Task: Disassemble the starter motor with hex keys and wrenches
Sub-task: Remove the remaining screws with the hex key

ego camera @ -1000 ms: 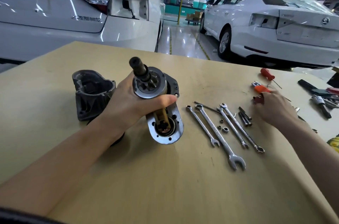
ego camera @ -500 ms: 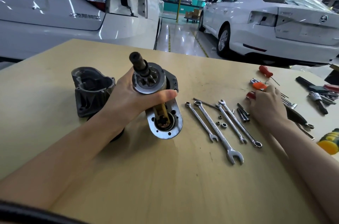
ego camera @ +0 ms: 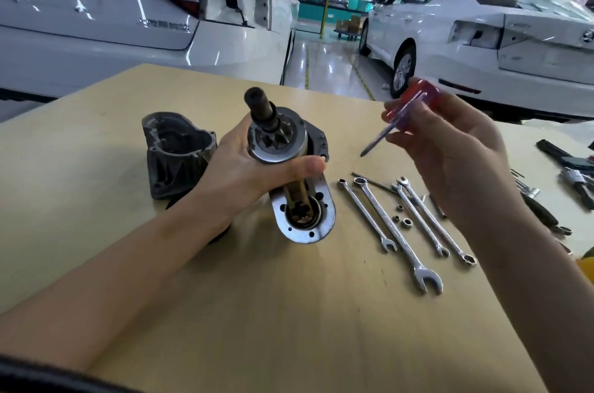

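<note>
1. The pale wooden bench (ego camera: 289, 328) has bare surface from 5 to 8 o'clock, toward the person; its far edge runs at 12 o'clock before two white cars (ego camera: 514, 39).
2. Four silver combination wrenches (ego camera: 398, 232) lie side by side at 4 o'clock of the motor, with small nuts (ego camera: 406, 223) between them.
3. The dark grey cast housing (ego camera: 175, 154) sits at 9 o'clock, behind the left wrist.
4. The left hand (ego camera: 238, 174) is wrapped round the silver starter motor body with its dark shaft (ego camera: 276, 148), held tilted above the bench centre.
5. The right hand (ego camera: 450, 154), raised at 2 o'clock, pinches a blurred red-handled screwdriver (ego camera: 414, 103), tip pointing toward the motor.
</note>
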Demonstrator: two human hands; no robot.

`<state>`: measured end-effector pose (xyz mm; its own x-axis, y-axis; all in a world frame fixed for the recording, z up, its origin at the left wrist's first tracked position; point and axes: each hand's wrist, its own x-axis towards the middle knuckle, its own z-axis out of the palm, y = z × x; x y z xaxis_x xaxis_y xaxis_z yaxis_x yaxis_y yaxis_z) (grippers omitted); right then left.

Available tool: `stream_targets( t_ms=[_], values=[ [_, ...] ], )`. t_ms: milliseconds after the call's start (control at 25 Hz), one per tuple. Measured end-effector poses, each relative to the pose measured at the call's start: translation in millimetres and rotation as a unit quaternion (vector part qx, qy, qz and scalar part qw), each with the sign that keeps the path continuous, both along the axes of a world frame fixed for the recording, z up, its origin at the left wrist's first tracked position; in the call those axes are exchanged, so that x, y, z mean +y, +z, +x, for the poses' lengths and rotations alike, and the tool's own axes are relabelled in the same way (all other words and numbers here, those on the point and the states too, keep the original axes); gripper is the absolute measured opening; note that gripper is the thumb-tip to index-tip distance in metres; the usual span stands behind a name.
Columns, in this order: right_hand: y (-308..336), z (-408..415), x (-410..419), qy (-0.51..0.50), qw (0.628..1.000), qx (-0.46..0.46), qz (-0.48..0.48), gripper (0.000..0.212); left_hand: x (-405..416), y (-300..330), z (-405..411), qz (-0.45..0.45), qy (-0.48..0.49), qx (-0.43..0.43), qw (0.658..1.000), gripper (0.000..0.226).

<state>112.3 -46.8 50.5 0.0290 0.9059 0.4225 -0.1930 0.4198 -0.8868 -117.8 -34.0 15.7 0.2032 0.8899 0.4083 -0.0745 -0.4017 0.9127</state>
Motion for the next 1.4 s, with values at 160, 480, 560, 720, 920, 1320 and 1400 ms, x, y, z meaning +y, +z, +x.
stream_targets(
  t_ms=[160, 480, 560, 720, 920, 1320, 1400],
  values=[
    [-1.9, -26.6, -30.6, 0.026, 0.999, -0.008, 0.039, 0.031, -0.4, -4.2, 2.8, 0.006, 0.011, -0.034, 0.999, 0.056],
    [-9.3, -35.1, -42.1, -0.012, 0.996, -0.065, 0.067, 0.026, -0.2, -3.1, 0.3, 0.011, 0.066, -0.044, 0.997, 0.057],
    [-13.4, -39.5, -44.9, -0.019, 0.990, -0.091, 0.109, 0.023, 0.6, -1.5, -1.2, 0.015, 0.083, -0.041, 0.996, 0.065],
    [-20.6, -43.7, -48.2, -0.050, 0.964, -0.184, 0.185, 0.023, 0.8, 0.2, -2.7, 0.024, 0.090, -0.024, 0.995, 0.067],
    [-22.7, -43.3, -46.5, -0.072, 0.952, -0.216, 0.206, 0.023, 1.9, 0.0, -3.4, 0.022, 0.084, -0.013, 0.996, 0.067],
    [-16.1, -45.2, -48.4, -0.127, 0.816, -0.454, 0.336, 0.040, 2.0, 2.1, -2.4, 0.017, 0.084, 0.007, 0.996, 0.074],
    [-12.7, -46.6, -47.4, -0.095, 0.806, -0.480, 0.334, 0.047, 2.3, 2.5, -3.2, 0.020, 0.082, 0.020, 0.996, 0.074]
  ],
)
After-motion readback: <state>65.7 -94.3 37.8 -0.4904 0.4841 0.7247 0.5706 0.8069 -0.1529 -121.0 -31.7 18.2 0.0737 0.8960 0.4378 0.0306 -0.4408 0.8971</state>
